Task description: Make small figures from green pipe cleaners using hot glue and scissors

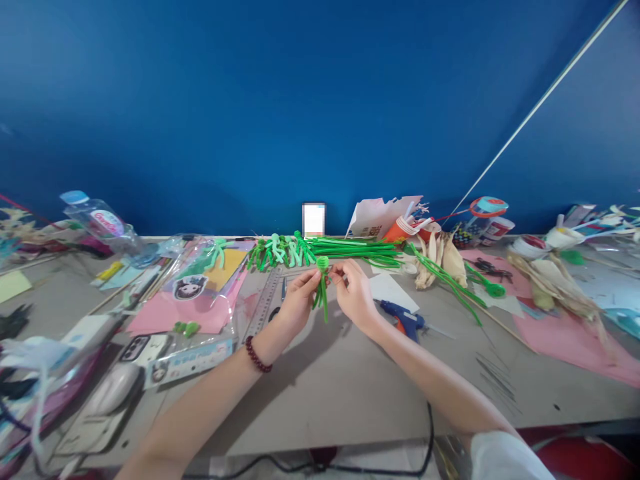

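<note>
Between my hands, above the front of the table, is a small green pipe-cleaner figure (323, 265) with a rounded top and several strands hanging down. My left hand (300, 297) pinches it from the left side, thumb and fingers closed on it. My right hand (356, 293) has its fingers drawn together at the figure's right side, just under the rounded top; exactly which strand it grips is too small to see. Beyond my hands lie a row of green pipe-cleaner figures (285, 251) and a bundle of straight green pipe cleaners (355, 249).
Right of my hands lie a blue glue gun (407, 320), dried husks (435, 263) and paper cups (400, 229). Leftward are a clear ruler (263, 303), pink paper (165, 313), a bottle (103, 220) and a white mouse (115, 388). A blue wall (300, 100) closes off the back.
</note>
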The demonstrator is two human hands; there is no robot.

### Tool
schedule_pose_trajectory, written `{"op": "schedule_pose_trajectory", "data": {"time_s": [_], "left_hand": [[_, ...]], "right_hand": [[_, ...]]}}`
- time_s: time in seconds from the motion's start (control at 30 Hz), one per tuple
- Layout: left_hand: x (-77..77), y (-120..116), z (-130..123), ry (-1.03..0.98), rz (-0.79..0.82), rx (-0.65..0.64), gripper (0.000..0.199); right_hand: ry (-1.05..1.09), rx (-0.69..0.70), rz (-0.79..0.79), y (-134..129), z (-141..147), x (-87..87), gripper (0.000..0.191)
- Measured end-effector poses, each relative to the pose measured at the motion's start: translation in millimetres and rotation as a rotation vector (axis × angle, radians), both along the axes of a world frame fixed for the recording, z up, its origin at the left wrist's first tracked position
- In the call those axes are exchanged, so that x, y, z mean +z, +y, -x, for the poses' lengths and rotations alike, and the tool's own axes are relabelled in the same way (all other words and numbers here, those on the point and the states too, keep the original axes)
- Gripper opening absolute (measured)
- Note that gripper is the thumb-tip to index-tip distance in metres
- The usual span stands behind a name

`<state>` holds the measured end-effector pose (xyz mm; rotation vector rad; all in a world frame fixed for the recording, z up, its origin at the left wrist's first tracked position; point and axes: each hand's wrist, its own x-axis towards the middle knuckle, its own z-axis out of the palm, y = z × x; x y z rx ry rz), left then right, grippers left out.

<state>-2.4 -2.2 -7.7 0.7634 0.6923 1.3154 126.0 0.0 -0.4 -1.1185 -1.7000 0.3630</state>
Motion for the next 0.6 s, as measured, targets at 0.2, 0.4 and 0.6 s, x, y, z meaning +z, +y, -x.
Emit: {"op": "schedule_pose_trajectory", "data": {"time_s": [0.2, 0.4, 0.6], "left_hand": [[1.7, -1.9, -2.1, -0.009, -0.020, 0.009, 0.020], [6.3, -5.6, -2.0, 0.145, -0.092, 0.143, 0.018], [6.5, -4.6, 0.5, 0.152, -0.145, 0.130, 0.018]], "right_hand": [[0.029, -0.027, -0.008, 1.3, -2.1, 0.6, 0.011], [-0.028, -0.039, -0.043, -3.5, 0.8, 2.0, 0.012], [-0.065, -0.027, -0.082, -7.9, 3.1, 5.0, 0.013]]}}
